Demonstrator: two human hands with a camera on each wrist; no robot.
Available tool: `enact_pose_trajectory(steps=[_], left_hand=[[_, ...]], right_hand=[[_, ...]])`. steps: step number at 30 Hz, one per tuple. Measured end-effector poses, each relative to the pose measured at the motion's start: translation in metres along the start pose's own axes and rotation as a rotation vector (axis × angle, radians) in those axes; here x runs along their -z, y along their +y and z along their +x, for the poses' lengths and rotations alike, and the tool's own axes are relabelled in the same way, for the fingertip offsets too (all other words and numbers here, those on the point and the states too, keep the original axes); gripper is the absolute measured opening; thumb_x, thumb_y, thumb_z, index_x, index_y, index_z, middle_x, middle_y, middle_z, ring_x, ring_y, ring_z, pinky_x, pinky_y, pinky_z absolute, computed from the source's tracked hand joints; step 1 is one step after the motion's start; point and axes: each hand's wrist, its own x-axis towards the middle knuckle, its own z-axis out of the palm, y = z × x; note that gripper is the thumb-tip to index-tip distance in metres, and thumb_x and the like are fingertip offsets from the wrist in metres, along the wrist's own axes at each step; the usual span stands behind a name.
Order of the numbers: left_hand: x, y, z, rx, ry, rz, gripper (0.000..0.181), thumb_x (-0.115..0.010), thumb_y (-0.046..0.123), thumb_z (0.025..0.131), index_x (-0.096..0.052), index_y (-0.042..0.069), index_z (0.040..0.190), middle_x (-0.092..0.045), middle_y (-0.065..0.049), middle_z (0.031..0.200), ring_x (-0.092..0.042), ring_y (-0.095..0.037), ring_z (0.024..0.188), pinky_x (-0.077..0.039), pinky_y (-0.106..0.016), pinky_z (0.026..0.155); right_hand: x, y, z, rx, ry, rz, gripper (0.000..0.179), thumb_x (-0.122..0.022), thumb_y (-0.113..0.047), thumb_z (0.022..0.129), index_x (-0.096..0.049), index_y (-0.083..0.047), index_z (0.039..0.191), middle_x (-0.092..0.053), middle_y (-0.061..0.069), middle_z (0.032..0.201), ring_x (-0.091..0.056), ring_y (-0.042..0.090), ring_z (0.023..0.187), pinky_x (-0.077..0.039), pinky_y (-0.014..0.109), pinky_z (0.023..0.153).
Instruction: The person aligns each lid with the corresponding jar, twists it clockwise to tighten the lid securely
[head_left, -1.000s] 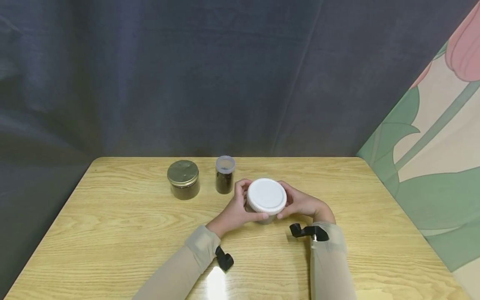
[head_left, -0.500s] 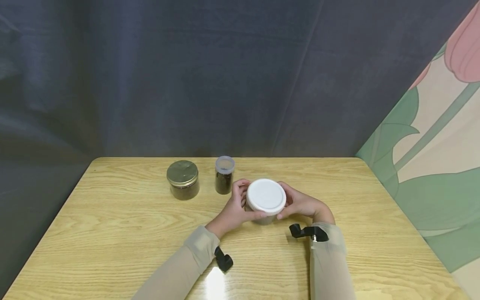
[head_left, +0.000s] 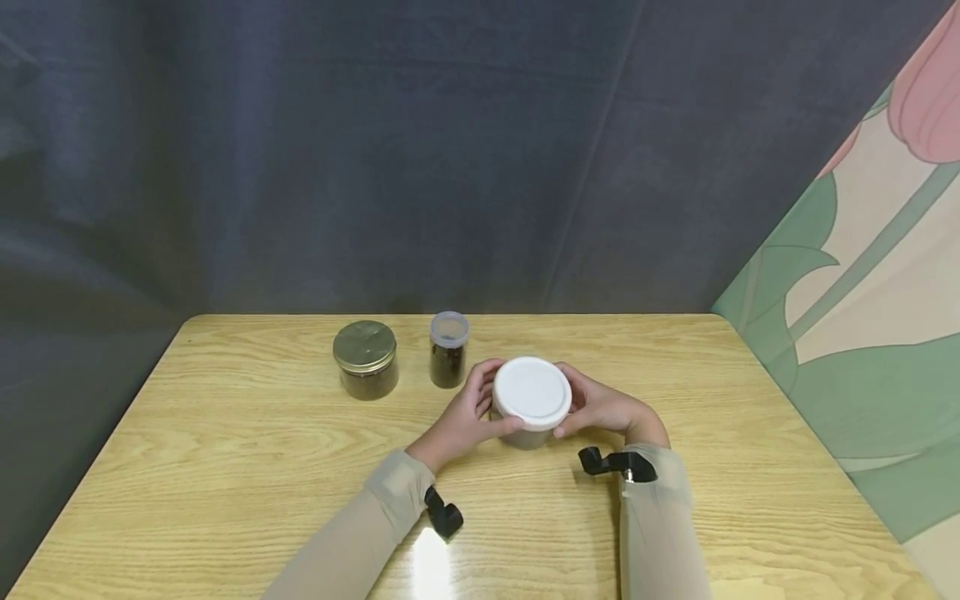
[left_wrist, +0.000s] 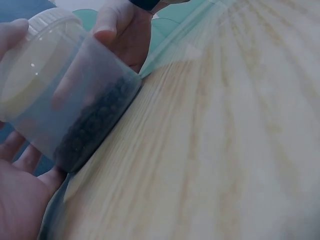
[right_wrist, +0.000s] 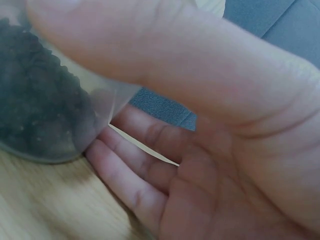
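A clear plastic jar (left_wrist: 60, 115) with a white ribbed screw lid (head_left: 532, 390) stands on the table. Small dark pieces (left_wrist: 95, 117) fill its lower part. My left hand (head_left: 468, 421) holds the lid from the left, its thumb on the front rim and its fingers bent round the far left side. From the right, my right hand (head_left: 603, 408) grips the jar's body below the lid, with the thumb in front and the fingers behind. In the right wrist view, the thumb (right_wrist: 125, 45) crosses over the clear wall. Some fingertips are hidden behind the jar.
A squat jar with a gold lid (head_left: 365, 346) stands at the back left of the wooden table (head_left: 247, 450). Beside it is a narrow clear container (head_left: 448, 358) with dark contents, close behind my left hand. A dark curtain (head_left: 450, 167) hangs behind the table.
My left thumb has slid left along the lid's front rim, and the left wrist has shifted slightly left. My right hand and the jar have stayed in nearly the same place.
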Motion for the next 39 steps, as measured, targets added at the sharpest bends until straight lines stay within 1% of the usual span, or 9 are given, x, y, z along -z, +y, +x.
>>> enact_pose_trajectory(steps=[3,6,13,16,20,25,33,36,39], left_hand=[[0.0030,-0.0015,0.0005,-0.007,-0.033,-0.003,0.091,-0.077,0.036,0.092,-0.020,0.013,0.159,-0.034,-0.013,0.157,-0.035,-0.028,0.146,-0.026,-0.042,0.122],[0.0045,-0.0021,0.0006,-0.008,-0.045,-0.012,0.094,-0.076,0.040,0.091,-0.018,0.014,0.160,-0.032,-0.014,0.157,-0.034,-0.030,0.146,-0.025,-0.044,0.122],[0.0021,-0.0012,0.0000,-0.039,-0.007,-0.035,0.100,-0.085,0.031,0.084,-0.018,0.007,0.154,-0.028,-0.018,0.156,-0.034,-0.034,0.143,-0.030,-0.042,0.120],[0.0008,-0.0009,-0.0004,-0.041,0.013,0.013,0.097,-0.086,0.029,0.084,-0.021,0.005,0.152,-0.027,-0.016,0.155,-0.034,-0.032,0.141,-0.032,-0.040,0.119],[0.0001,-0.0016,-0.0001,-0.025,0.024,0.094,0.094,-0.085,0.028,0.085,-0.023,0.007,0.153,-0.032,-0.014,0.153,-0.037,-0.029,0.140,-0.034,-0.040,0.118],[-0.0002,-0.0023,0.0005,-0.038,0.024,0.128,0.091,-0.083,0.028,0.087,-0.024,0.008,0.154,-0.034,-0.014,0.154,-0.038,-0.028,0.141,-0.034,-0.040,0.118],[0.0050,-0.0041,0.0014,-0.031,-0.029,0.153,0.092,-0.075,0.041,0.092,-0.022,0.011,0.160,-0.030,-0.012,0.152,-0.036,-0.025,0.143,-0.033,-0.032,0.118],[0.0070,-0.0037,0.0010,-0.029,-0.048,0.159,0.090,-0.072,0.041,0.094,-0.021,0.012,0.161,-0.030,-0.015,0.149,-0.037,-0.027,0.142,-0.034,-0.033,0.118],[0.0080,-0.0035,0.0004,-0.038,-0.057,0.141,0.090,-0.072,0.039,0.095,-0.017,0.011,0.161,-0.029,-0.017,0.153,-0.037,-0.030,0.143,-0.034,-0.036,0.118]], right_hand=[[-0.0001,-0.0007,-0.0005,0.006,-0.001,0.001,0.090,-0.087,-0.002,0.076,-0.034,-0.005,0.149,-0.040,0.016,0.149,-0.041,0.028,0.136,-0.038,0.041,0.111],[-0.0002,-0.0010,-0.0008,0.008,-0.004,0.006,0.090,-0.087,-0.002,0.076,-0.033,-0.005,0.149,-0.041,0.016,0.149,-0.042,0.027,0.136,-0.038,0.041,0.110],[-0.0004,0.0000,-0.0008,0.002,-0.001,0.008,0.091,-0.087,-0.002,0.076,-0.033,-0.005,0.149,-0.041,0.016,0.149,-0.041,0.027,0.137,-0.037,0.039,0.111],[-0.0001,0.0002,-0.0005,-0.001,0.000,0.005,0.091,-0.087,-0.001,0.076,-0.033,-0.006,0.149,-0.040,0.016,0.150,-0.041,0.028,0.137,-0.037,0.038,0.111],[0.0005,0.0002,-0.0005,-0.005,0.003,0.001,0.091,-0.087,-0.001,0.077,-0.033,-0.006,0.150,-0.040,0.017,0.150,-0.040,0.029,0.138,-0.038,0.037,0.111],[0.0005,0.0002,-0.0009,-0.003,0.003,0.003,0.090,-0.087,-0.001,0.077,-0.034,-0.006,0.149,-0.040,0.017,0.150,-0.042,0.027,0.136,-0.040,0.036,0.110],[0.0001,0.0000,-0.0007,-0.001,0.005,-0.006,0.091,-0.088,-0.004,0.076,-0.034,-0.007,0.150,-0.041,0.016,0.150,-0.041,0.027,0.137,-0.037,0.040,0.111],[0.0006,0.0012,-0.0009,0.000,0.005,-0.014,0.092,-0.088,-0.004,0.076,-0.034,-0.008,0.150,-0.040,0.016,0.150,-0.041,0.027,0.137,-0.036,0.042,0.111],[0.0012,0.0020,-0.0010,0.002,0.006,-0.019,0.091,-0.088,-0.004,0.076,-0.035,-0.010,0.150,-0.040,0.015,0.151,-0.040,0.028,0.137,-0.036,0.042,0.112]])
